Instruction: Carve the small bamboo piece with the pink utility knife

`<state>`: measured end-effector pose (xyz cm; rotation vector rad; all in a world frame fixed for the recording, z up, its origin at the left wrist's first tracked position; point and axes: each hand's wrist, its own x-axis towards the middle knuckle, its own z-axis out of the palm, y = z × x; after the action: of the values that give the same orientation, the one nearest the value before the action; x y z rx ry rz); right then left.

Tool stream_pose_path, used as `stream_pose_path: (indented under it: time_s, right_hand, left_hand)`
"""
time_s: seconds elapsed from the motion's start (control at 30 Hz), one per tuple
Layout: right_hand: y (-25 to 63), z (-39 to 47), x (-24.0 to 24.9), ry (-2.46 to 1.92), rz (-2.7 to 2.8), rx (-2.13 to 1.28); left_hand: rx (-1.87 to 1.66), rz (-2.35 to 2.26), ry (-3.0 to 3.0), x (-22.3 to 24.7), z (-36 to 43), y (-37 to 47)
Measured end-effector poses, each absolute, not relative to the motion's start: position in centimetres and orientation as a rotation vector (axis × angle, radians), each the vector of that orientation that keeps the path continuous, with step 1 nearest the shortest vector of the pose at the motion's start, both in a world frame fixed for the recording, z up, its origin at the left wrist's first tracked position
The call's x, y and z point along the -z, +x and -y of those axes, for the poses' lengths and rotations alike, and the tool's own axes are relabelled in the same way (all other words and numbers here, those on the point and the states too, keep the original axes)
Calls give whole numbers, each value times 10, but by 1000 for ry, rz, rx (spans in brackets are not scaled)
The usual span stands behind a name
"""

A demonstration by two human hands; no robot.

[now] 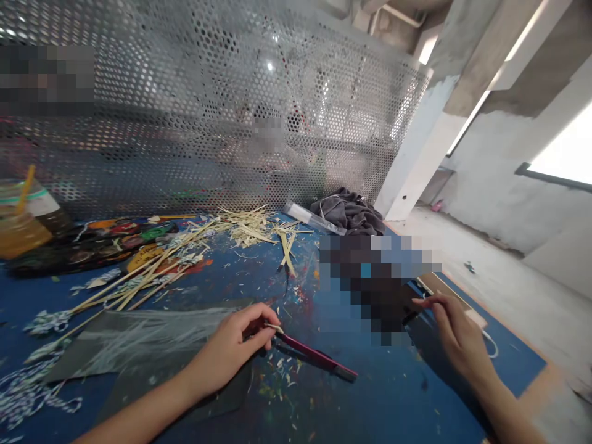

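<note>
Left hand (250, 332) pinches a pale sliver (276, 328) by a magenta tool (314, 353); right hand (456, 330) (by a dark blurred object (382, 296)), grip unclear

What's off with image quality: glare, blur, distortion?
Head view: bright window blown out; glints on perforated grey metal screen; white concrete column leaning, perhaps lens distortion; coarse pixel blocks mask dark item by right hand; slim magenta tool beside left hand legible.
</note>
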<state>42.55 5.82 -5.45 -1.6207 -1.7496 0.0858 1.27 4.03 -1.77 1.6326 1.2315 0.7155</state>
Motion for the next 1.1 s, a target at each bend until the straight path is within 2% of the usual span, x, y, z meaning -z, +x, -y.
stream_pose_path:
  time_s: [0.17,0.23,0.37,0.5,0.73,0.97,1.1]
  right_hand:
    - [421,-52,48,-1513,1678,189]
    - [404,-47,38,-1416,1754,197]
    - [335,-39,19,-1079,2388,-82]
    - [277,-45,24,-884,2801,9]
    - [305,-65,39,-925,2501,-242]
    - [313,-54,29,-801,2629,-234]
    - [312,-55,28,-789,2585,-231]
  left_hand:
    - [-721,-1218,1636,19,-39,13]
    - [-740,-1200,1618,19,-38,14]
    - [-777,-1199,1660,19,-37,16]
    - [-860,-1284,1839,19,-38,16]
    - [-997,-1353,1743,22,-39,18]
    - [-871,-1363,1912,27,-42,22]
    - [-808,-1222,2021,29,-44,21]
